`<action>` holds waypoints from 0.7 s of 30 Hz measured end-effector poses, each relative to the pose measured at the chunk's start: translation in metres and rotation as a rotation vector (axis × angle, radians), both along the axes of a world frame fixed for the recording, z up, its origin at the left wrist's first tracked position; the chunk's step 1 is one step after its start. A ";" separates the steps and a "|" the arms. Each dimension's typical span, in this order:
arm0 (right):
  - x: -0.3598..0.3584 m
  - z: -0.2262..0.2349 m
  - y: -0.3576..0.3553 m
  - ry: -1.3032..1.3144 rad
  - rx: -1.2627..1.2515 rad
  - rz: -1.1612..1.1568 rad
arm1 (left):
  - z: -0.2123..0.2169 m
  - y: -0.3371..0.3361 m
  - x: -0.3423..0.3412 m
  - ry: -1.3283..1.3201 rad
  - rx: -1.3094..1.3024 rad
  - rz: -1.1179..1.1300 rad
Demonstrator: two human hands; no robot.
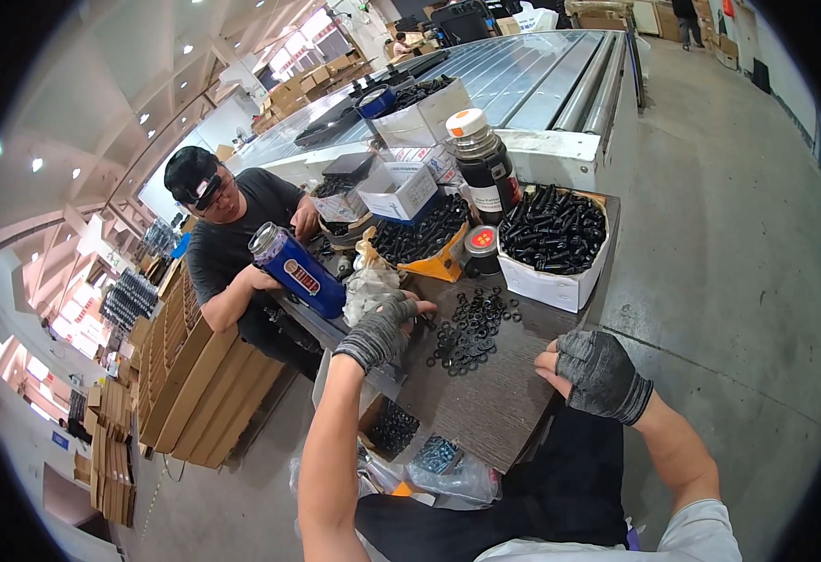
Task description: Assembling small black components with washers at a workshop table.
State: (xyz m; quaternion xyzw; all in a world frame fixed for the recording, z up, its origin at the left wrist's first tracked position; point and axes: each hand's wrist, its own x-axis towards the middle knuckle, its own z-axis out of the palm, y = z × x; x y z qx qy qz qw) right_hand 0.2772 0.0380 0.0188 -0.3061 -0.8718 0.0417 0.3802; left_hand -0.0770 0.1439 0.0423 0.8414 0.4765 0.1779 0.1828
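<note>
Small black rings (471,330) lie loosely heaped on the dark wood-grain board (467,407), at three o'clock from the grey-gloved left hand (387,328). Its bare fingers curl beside the heap's edge; I can't tell whether they pinch anything. For the grey-gloved right hand (602,375), the heap sits near ten o'clock, well apart. Its fingertips bunch closely, but I can't make out anything between them.
</note>
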 end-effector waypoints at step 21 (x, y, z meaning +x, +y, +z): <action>-0.020 0.007 0.014 0.041 0.001 -0.069 | 0.016 -0.039 -0.010 0.160 0.082 0.245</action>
